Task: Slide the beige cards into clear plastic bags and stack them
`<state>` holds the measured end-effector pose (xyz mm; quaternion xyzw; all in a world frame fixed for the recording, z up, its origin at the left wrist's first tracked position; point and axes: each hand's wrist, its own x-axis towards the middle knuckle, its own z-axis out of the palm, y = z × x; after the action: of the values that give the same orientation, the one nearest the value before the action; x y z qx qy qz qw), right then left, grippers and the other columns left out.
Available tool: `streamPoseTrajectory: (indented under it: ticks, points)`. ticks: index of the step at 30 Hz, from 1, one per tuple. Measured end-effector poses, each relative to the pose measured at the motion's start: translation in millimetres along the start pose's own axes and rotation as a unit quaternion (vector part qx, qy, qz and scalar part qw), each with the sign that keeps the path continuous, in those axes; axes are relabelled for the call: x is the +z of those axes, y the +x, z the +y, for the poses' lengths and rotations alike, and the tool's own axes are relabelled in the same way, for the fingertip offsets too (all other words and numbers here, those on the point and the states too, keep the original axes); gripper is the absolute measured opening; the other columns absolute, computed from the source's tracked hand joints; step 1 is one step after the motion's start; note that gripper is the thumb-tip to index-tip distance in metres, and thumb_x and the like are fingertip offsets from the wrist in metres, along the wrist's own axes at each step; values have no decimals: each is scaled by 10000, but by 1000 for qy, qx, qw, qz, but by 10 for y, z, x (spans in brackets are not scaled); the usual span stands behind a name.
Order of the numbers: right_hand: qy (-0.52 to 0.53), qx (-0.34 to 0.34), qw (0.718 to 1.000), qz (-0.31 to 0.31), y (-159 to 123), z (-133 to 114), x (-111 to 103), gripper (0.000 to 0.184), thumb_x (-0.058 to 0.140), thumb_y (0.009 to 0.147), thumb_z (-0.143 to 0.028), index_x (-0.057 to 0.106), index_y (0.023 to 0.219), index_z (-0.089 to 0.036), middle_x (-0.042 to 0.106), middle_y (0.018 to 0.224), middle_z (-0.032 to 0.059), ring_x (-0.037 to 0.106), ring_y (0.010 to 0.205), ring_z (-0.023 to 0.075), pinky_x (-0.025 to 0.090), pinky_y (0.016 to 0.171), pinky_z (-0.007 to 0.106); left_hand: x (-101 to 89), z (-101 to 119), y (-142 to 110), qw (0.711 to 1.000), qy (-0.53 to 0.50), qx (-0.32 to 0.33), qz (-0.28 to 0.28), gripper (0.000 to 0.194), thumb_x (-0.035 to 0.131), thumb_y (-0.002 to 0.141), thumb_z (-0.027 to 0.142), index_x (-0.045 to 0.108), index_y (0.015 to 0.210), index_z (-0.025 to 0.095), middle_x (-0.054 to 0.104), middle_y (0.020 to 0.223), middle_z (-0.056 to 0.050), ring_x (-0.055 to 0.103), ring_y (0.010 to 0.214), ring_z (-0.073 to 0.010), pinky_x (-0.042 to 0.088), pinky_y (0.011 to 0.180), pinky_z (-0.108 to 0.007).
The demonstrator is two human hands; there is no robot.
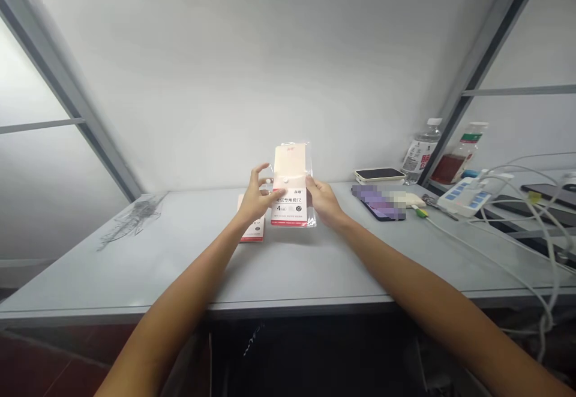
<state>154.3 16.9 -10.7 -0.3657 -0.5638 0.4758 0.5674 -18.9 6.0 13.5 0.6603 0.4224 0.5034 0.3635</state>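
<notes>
**Two hands, two packets, one desk.** Seen from a head-worn camera, the left hand (256, 199) and the right hand (324, 200) stand apart on either side of one upright clear plastic packet (290, 186), held above the middle of a pale grey desk (135, 280). The packet's printed card reads as an exam ruler set and shows a large "4". The left thumb and fingers close on the packet's left edge beside a white snap button (285, 179); a second such button (269, 181) sits just left of it. The right hand grips the opposite edge.

A second packet (251, 235), red-trimmed, lies flat on the desk, mostly hidden behind the left hand and just below the held packet.

To the right lie two phones: one face up in a cream case (379, 174), and one (380, 205) partly obscured by pixelated blurring. Behind them stand two plastic bottles, one of clear liquid (422, 151) and one of dark reddish liquid (459, 156). Farther right are one white power strip (463, 198) with blue switches and several white cables (531, 253). At far left lies one crumpled piece of clear plastic film (135, 222).
</notes>
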Motion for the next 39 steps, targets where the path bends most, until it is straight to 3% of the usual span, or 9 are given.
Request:
streamPoseTrajectory:
  ticks: [3, 6, 13, 18, 22, 27, 30, 33, 39]
  points:
    - [13, -1, 1000, 5, 10, -4, -10, 487, 474, 764, -648, 606, 853, -187, 684, 756, 56, 638, 672, 198, 493, 514, 281, 13, 19, -32, 995, 76, 53, 34, 453, 654, 689, 395, 484, 1092, 277, 484, 1178, -45, 575, 767, -123, 474, 609, -241]
    - [26, 2, 1000, 13, 6, -26, -15, 512, 460, 766, -656, 617, 885, -184, 674, 732, 50, 634, 660, 192, 492, 518, 279, 31, 49, -61, 991, 117, 65, 17, 300, 604, 730, 429, 545, 955, 240, 491, 1156, -37, 568, 836, -149, 458, 642, -248]
    - [47, -8, 999, 19, -41, -95, 11, 515, 475, 754, -658, 625, 876, -181, 678, 760, 54, 636, 676, 196, 498, 546, 289, 55, 85, -90, 995, 75, 22, -61, 405, 727, 600, 418, 539, 908, 235, 415, 1240, -41, 501, 1022, -202, 444, 782, -299]
    - [31, -1, 999, 12, -35, -101, 1, 518, 452, 741, -691, 584, 802, -194, 670, 700, 49, 633, 641, 195, 483, 525, 287, 18, 70, -54, 995, 11, -29, -91, 375, 666, 658, 477, 469, 833, 210, 558, 915, -19, 551, 822, -146, 429, 649, -251]
    - [26, -10, 1000, 15, -17, -82, -29, 485, 477, 735, -681, 544, 729, -200, 637, 624, 27, 603, 563, 165, 471, 517, 274, -38, 96, -16, 995, -21, -42, -88, 356, 551, 741, 531, 453, 742, 189, 581, 852, -19, 552, 775, -130, 422, 606, -233]
    - [7, -15, 1000, 6, -23, -99, -29, 500, 460, 741, -687, 563, 789, -200, 655, 679, 37, 630, 638, 177, 496, 572, 285, -72, 91, -7, 995, 15, -47, -92, 360, 635, 687, 501, 468, 794, 201, 612, 810, -20, 575, 742, -135, 428, 590, -228]
    - [9, -19, 1000, -9, -24, -120, -28, 517, 454, 744, -688, 581, 854, -198, 673, 757, 49, 640, 683, 182, 504, 587, 288, -70, 41, 4, 996, 23, -61, -62, 419, 684, 636, 490, 464, 865, 216, 623, 920, -30, 598, 753, -145, 438, 566, -231]
    - [29, -16, 999, -29, -24, -127, -29, 503, 469, 747, -670, 576, 920, -210, 674, 797, 39, 640, 692, 171, 504, 584, 277, -59, -2, 15, 994, 24, -60, -86, 404, 661, 653, 504, 514, 871, 198, 617, 995, -55, 605, 811, -167, 455, 564, -237]
    - [36, -11, 998, -43, -27, -99, -6, 429, 579, 717, -591, 563, 929, -218, 667, 798, 19, 640, 702, 167, 517, 587, 272, -30, -46, 21, 995, -11, -42, -86, 375, 628, 684, 518, 588, 826, 173, 640, 861, -47, 598, 736, -164, 456, 569, -260]
